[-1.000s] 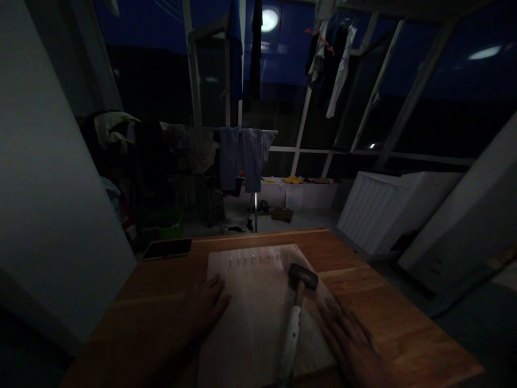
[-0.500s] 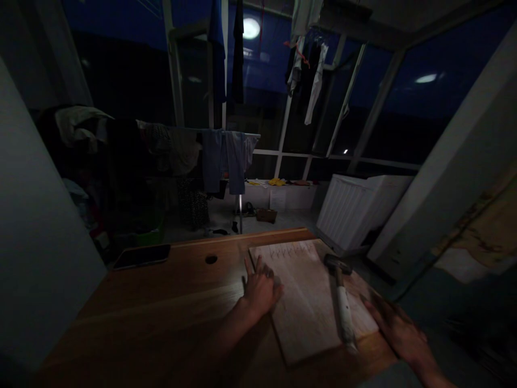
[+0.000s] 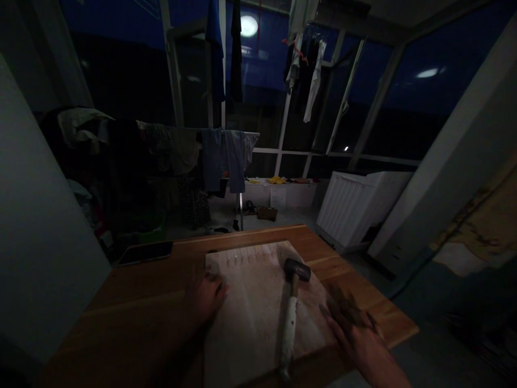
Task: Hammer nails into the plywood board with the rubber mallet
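Note:
A pale wooden board (image 3: 250, 318) lies on a brown wooden table (image 3: 153, 307), with a row of several small nails (image 3: 246, 256) standing near its far edge. A mallet (image 3: 291, 307) with a dark head and whitish handle rests on the board's right half. My left hand (image 3: 207, 297) rests on the board's left edge, fingers curled over its corner. My right hand (image 3: 353, 328) lies at the board's right edge, fingers stretched out and blurred, holding nothing, a little right of the mallet handle.
A dark phone (image 3: 146, 252) lies at the table's far left. Beyond the table stand a rack with hung clothes (image 3: 226, 156), a white ribbed appliance (image 3: 355, 207) at right and white walls on both sides. The room is very dim.
The board has been slid back to the left and turned square on the table, the mallet riding on it. My left hand moved left with the board edge; my right hand stays at the right edge.

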Demonstrator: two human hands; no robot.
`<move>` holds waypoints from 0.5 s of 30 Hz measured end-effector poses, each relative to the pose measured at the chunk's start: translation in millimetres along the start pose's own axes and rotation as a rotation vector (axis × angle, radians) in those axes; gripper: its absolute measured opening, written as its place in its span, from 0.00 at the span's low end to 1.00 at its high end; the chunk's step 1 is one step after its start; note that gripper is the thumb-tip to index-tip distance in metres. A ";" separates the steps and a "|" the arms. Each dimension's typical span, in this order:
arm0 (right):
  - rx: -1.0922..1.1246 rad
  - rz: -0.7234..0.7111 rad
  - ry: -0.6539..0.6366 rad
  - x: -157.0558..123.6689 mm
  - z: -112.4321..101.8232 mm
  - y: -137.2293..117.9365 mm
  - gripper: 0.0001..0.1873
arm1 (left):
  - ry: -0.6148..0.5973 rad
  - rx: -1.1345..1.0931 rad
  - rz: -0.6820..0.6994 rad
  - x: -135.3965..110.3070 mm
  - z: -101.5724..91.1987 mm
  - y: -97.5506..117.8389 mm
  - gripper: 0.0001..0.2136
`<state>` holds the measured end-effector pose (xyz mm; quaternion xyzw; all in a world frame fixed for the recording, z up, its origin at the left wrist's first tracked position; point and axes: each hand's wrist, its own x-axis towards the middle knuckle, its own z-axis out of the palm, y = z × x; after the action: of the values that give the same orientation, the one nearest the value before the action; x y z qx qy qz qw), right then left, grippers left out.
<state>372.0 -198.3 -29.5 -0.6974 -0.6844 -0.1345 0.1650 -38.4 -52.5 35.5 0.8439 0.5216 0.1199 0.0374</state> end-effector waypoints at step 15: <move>0.599 -0.233 -0.326 65.5 -44.6 -161.2 0.22 | 0.189 -0.238 -0.154 -11.1 -1.9 -52.2 0.17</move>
<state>214.5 -155.8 45.6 -0.5477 -0.7855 0.1671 0.2346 -89.2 -38.8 25.7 0.7758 0.5682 0.2567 0.0970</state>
